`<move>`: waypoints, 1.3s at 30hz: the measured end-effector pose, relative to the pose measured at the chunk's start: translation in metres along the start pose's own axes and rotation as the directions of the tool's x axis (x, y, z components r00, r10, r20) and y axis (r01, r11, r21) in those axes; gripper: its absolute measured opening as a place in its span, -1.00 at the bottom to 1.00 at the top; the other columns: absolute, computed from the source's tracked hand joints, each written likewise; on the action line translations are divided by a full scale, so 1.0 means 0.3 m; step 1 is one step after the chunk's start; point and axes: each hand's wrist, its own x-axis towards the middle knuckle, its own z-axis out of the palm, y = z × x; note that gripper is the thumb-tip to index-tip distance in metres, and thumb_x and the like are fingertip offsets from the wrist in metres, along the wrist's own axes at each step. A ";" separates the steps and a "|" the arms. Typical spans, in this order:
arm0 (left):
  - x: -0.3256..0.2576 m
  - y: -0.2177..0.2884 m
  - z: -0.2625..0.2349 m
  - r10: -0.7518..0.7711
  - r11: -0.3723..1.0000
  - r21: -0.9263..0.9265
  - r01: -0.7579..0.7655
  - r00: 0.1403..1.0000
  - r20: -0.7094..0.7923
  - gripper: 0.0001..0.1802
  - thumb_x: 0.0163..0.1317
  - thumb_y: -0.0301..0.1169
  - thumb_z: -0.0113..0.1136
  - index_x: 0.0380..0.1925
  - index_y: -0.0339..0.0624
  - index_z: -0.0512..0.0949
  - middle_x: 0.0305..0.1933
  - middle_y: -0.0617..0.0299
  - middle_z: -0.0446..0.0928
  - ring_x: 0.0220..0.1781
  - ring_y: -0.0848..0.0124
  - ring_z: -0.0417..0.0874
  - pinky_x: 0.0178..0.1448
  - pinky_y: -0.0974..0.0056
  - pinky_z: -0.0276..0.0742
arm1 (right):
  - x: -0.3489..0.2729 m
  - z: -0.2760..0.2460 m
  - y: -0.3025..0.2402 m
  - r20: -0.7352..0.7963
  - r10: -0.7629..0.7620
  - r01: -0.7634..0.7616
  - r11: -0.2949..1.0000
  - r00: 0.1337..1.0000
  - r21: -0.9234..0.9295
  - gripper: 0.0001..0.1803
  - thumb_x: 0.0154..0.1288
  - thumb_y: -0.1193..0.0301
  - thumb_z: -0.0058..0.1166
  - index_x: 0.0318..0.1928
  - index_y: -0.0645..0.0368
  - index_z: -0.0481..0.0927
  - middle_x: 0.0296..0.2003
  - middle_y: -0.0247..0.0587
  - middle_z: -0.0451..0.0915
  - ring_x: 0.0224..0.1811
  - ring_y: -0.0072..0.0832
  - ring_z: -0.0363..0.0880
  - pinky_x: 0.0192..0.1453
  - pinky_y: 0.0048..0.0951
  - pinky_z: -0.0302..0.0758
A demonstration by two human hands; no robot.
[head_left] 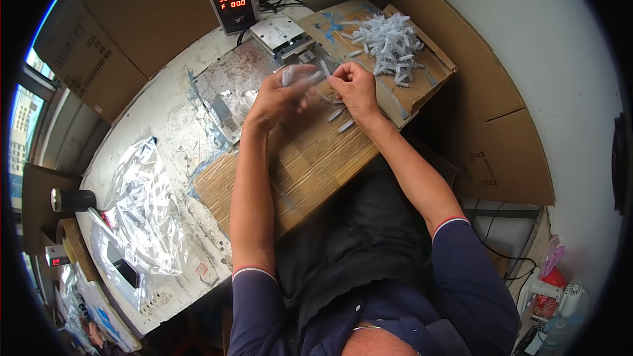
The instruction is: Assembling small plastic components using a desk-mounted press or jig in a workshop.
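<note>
Navy short sleeves with pink-and-white edging end above the elbows, leaving both forearms bare. The left forearm (252, 184) runs almost straight up over the brown cardboard (303, 165), and at its top the wrist turns the left hand (280, 97) inward, toward the right one. Its fingers are curled, with pale translucent pieces (288, 78) among them; motion blur covers the fingertips, so I cannot tell how firmly anything is gripped. The right forearm (412, 165) slants from the lower right up and leftward, its wrist lying beyond the near edge of the cardboard. The right hand (357, 92) has its back partly up and its fingers folded, thumb and forefinger pinching a small translucent strip (324, 68) that points up and slightly left. The two hands are near each other, just in front of a metal fixture (290, 39). Below the right hand a few loose strips (345, 126) lie on the cardboard, and up and to its right is a heaped pile of similar pieces (393, 43) on a cardboard box (432, 86).
</note>
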 end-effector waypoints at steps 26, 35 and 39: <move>0.066 -0.101 -0.110 0.390 0.895 0.182 -0.407 0.518 -0.761 -0.78 0.52 -0.31 0.16 -0.33 -0.14 0.50 -0.57 0.42 0.41 -0.62 0.66 0.30 -0.57 0.45 0.19 | 0.149 0.173 0.000 0.021 -0.087 0.086 0.861 0.996 -0.501 -0.91 -0.04 0.47 0.24 -0.45 0.18 0.63 -0.45 -0.06 0.71 -0.35 -0.15 0.71 -0.16 -0.21 0.62; 0.080 -0.131 -0.118 0.575 0.817 0.523 -0.243 0.411 -0.708 -0.68 0.49 -0.24 0.22 -0.43 -0.18 0.52 -0.54 0.37 0.47 -0.51 0.56 0.40 -0.41 0.31 0.35 | 0.152 0.198 0.034 -0.018 -0.120 0.097 0.869 0.993 -0.486 -0.90 -0.08 0.48 0.27 -0.49 0.17 0.61 -0.48 -0.10 0.69 -0.38 -0.17 0.69 -0.19 -0.24 0.61; 0.064 -0.087 -0.048 0.630 0.743 0.665 -0.073 0.411 -0.659 -0.67 0.44 -0.22 0.28 -0.38 -0.26 0.53 -0.51 0.16 0.54 -0.47 0.33 0.50 -0.29 0.17 0.46 | 0.158 0.186 0.046 -0.027 -0.092 0.069 0.884 0.995 -0.462 -0.88 -0.05 0.44 0.32 -0.49 0.17 0.62 -0.48 -0.12 0.69 -0.38 -0.19 0.69 -0.20 -0.25 0.61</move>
